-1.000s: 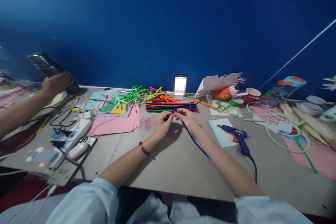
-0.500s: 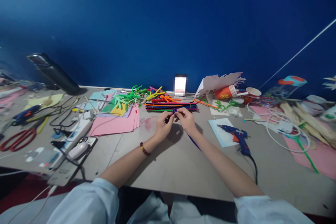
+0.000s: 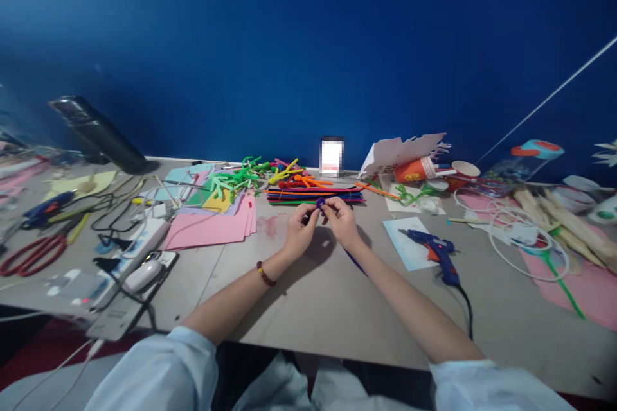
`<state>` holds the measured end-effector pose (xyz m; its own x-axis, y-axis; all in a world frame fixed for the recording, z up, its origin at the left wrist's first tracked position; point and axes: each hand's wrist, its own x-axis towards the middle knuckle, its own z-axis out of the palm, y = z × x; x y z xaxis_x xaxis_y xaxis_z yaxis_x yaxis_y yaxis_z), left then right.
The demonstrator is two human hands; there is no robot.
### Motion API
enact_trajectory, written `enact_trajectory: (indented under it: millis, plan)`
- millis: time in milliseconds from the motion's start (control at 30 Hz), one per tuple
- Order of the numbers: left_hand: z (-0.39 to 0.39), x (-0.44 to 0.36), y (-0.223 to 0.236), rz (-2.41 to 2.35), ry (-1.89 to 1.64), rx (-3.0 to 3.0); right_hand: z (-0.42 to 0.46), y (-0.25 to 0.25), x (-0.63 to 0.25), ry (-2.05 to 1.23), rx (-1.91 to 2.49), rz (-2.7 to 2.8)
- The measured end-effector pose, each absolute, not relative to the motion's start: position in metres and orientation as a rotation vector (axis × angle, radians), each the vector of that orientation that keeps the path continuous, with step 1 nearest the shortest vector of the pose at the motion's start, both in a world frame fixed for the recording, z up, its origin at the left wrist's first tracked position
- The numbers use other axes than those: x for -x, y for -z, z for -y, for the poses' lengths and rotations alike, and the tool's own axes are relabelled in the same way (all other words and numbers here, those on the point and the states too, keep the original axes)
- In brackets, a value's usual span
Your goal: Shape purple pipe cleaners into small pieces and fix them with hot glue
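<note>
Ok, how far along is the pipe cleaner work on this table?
Already done, by the look of it: a heap of bent green, yellow and orange pipe cleaners. In hand: the left hand and right hand pinch a purple pipe cleaner, one end wound into a small coil. Left: a stack of straight pipe cleaners lies unbent.

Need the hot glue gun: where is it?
In the head view, the blue hot glue gun lies right of the right hand, nozzle on a pale blue card.
</note>
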<state>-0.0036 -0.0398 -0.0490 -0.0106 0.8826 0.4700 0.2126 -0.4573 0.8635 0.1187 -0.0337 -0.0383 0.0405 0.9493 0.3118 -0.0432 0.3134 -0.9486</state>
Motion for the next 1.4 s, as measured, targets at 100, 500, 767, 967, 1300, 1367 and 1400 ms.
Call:
enact_trajectory:
  millis: [100, 500, 767, 967, 1300, 1367, 1400]
  plan:
    - [0.038, 0.005, 0.05, -1.166, -1.542, -1.712, 0.029, 0.043, -0.12, -1.094, 0.943, 1.206]
    - [0.039, 0.007, 0.043, -1.156, -1.599, -1.91, 0.025, 0.039, -0.129, -1.443, 0.86, 0.911]
    - [0.038, 0.008, 0.047, -1.168, -1.577, -1.94, 0.024, 0.039, -0.134, -1.028, 0.957, 1.265]
    - [0.039, 0.008, 0.048, -1.198, -1.545, -1.925, 0.037, 0.03, -0.133, -0.545, 1.038, 1.615]
    - [0.036, 0.006, 0.048, -1.174, -1.498, -1.79, 0.033, 0.039, -0.128, -0.731, 1.036, 1.465]
    - [0.035, 0.006, 0.049, -1.198, -1.503, -1.743, 0.032, 0.037, -0.129, -0.695, 1.038, 1.479]
    - [0.035, 0.006, 0.049, -1.215, -1.511, -1.736, 0.033, 0.035, -0.129, -0.649, 1.039, 1.511]
